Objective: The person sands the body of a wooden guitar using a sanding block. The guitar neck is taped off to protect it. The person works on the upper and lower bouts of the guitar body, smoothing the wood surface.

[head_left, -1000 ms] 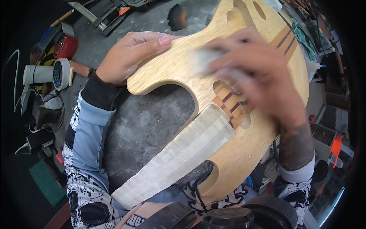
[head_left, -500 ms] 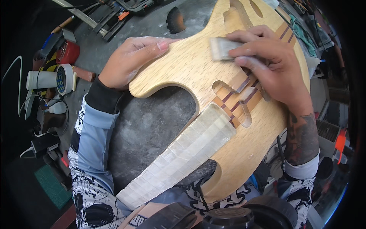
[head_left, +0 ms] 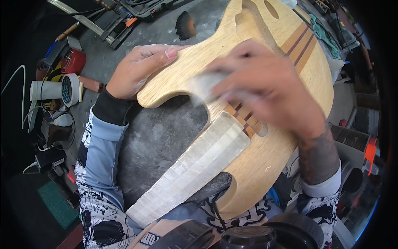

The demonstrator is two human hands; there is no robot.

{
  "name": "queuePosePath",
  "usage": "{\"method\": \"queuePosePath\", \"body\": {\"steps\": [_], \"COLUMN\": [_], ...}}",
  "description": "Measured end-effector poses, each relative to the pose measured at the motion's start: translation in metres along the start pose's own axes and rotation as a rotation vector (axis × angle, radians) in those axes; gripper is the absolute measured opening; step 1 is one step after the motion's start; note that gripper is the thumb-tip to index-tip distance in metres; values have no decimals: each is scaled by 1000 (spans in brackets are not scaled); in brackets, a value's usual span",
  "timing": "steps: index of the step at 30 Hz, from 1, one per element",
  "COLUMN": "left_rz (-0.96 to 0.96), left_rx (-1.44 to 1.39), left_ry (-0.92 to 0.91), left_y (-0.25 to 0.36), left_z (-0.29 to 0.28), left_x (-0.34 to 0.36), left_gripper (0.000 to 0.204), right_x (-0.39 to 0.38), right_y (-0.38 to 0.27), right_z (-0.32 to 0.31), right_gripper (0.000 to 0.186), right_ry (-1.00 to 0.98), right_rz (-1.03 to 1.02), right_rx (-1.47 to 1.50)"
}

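A pale wooden electric guitar body (head_left: pixel 265 162) lies slanted before me, with dark stripes down its middle and several routed cavities. Its neck (head_left: pixel 192 168), wrapped in whitish tape, points toward my lower left. My left hand (head_left: pixel 134 68) is closed around the upper horn, thumb on top and the other fingers partly hidden by the wood. My right hand (head_left: pixel 265 89), smeared by motion, grips a pale grey sanding block (head_left: pixel 205 86) against the body beside the horn's inner curve. The hand and block cover part of the cavities near the neck joint.
At the left stand a tape roll (head_left: pixel 72 90), a white cup (head_left: pixel 43 90), a red object (head_left: pixel 74 61) and a black power adapter (head_left: pixel 49 159) with cables. Clamps (head_left: pixel 124 25) lie at the far left. A green cloth (head_left: pixel 324 35) sits beyond the body's right edge.
My right hand has swept left and toward me with the sanding block, from mid-body to near the horn's inner curve. The guitar has shifted slightly left. My left hand keeps its grip.
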State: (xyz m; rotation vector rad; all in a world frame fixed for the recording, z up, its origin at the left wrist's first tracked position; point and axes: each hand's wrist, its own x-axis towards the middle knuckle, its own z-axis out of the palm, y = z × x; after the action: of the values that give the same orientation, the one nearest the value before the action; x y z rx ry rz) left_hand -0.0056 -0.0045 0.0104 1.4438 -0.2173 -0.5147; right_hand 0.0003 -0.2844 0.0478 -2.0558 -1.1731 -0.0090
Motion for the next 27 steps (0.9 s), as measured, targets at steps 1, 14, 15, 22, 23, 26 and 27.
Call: {"method": "queuePosePath", "body": {"steps": [1,14,15,22,23,26,27], "left_rz": [10,-5,9,31,45,40,32], "left_rx": [13,-6,-17,-5,-10,-16,-21], "left_ry": [-12,-32,-38,-47,-40,-47,-62], "left_y": [0,-3,-2,-6,-5,-5,-3], "left_z": [0,-4,-4,-4,-2,-3,-3], "left_x": [1,5,3,8,7,5,7], "left_gripper": [45,45,45,44,44,44,44], "right_x": [-6,3,3,-1,-1,-6,-5], "right_y": [11,-11,-10,-10,-9,24,22], "right_z": [-7,1,-1,2,-2,-13,-13], "right_gripper": [21,19,20,17,17,17,17], "right_ry": [29,-72,-48,-40,-35,89,84], "right_rz": [42,-80,-42,-61,-27,79,79], "right_rx": [-22,-16,-18,0,-6,-20,-40]}}
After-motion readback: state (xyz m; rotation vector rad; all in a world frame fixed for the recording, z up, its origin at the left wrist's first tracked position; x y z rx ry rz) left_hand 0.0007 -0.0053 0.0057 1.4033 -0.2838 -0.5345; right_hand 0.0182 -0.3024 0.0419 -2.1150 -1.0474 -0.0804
